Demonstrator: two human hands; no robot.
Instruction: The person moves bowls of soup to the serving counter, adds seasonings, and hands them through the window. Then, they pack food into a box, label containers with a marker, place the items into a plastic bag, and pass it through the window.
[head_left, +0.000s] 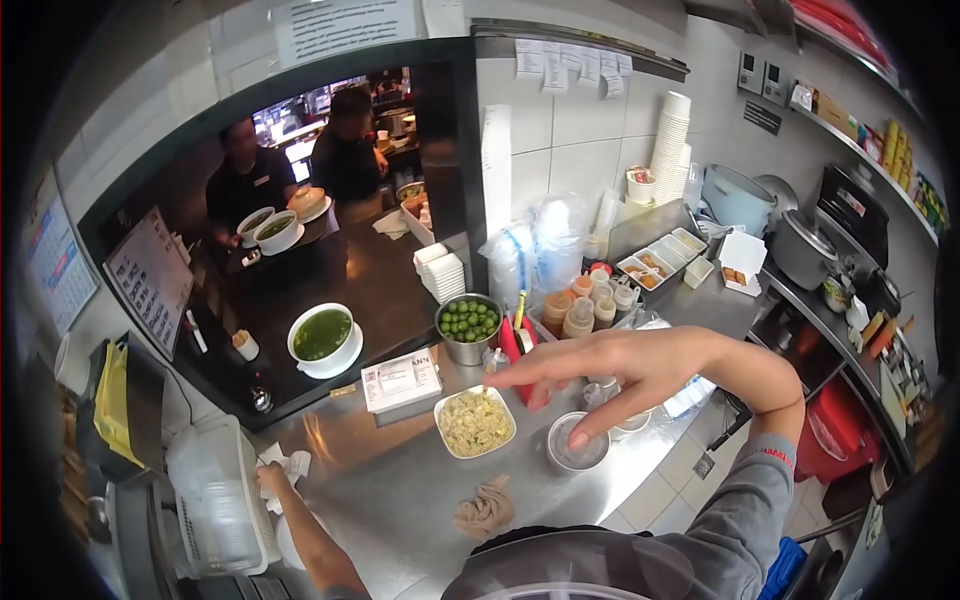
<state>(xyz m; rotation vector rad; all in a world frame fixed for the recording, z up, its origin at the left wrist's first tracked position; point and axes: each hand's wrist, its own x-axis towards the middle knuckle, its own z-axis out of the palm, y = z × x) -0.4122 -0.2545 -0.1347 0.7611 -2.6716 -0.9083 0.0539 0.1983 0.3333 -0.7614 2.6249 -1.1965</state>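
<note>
My right hand (640, 365) reaches over the steel counter with its fingers stretched out and thumb apart, holding nothing. Its fingertips hang near the far edge of a square white bowl of fried rice (476, 424). The thumb is over a white round cup (578, 455); I cannot tell whether it touches it. At the lower left, my left hand (268, 478) has its fingers closed on a crumpled white napkin (295, 466), beside a white basket (265, 545) of clear plastic containers. A crumpled brown cloth (485, 507) lies on the counter, nearer me than the rice.
A white bowl of green soup (325, 340) stands on the pass ledge, with a pot of green limes (468, 330) and sauce bottles (580, 315) to its right. Order slips (400, 380) lie in front. Beyond the opening, a person (250, 180) carries a tray of bowls; another stands alongside.
</note>
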